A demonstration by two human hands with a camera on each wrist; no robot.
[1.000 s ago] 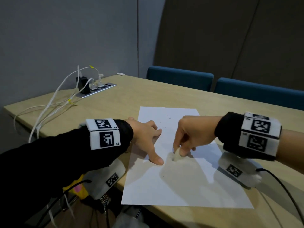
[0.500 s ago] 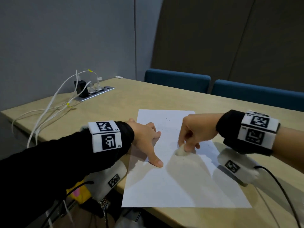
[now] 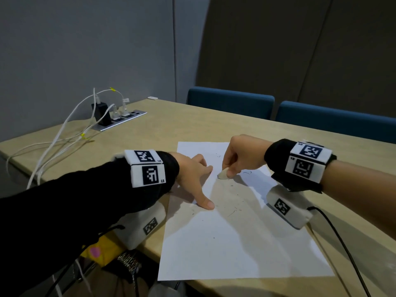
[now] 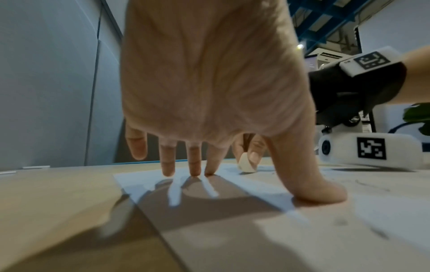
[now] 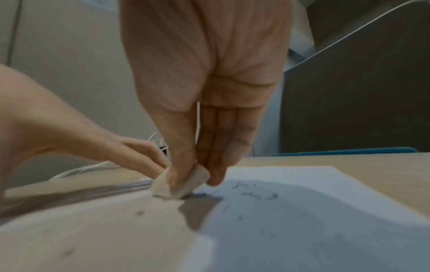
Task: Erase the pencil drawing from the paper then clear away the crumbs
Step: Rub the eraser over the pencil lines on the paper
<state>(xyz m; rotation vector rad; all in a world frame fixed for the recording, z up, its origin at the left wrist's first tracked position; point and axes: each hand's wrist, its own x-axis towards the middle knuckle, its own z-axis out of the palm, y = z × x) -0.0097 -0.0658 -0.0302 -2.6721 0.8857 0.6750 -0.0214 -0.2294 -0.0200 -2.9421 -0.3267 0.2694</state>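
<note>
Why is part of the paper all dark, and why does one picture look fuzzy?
Head view: the hands block the light, so shadows fall across the paper. Left wrist view: finger shadows stripe it under the left hand. Right wrist view: blurry, mostly around the eraser pinched by the right hand.

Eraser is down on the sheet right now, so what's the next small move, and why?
Probably another short rub toward the faint marks just right of the eraser. The right hand pinches it against the paper, the left hand pins the sheet, and crumbs can wait.
</note>
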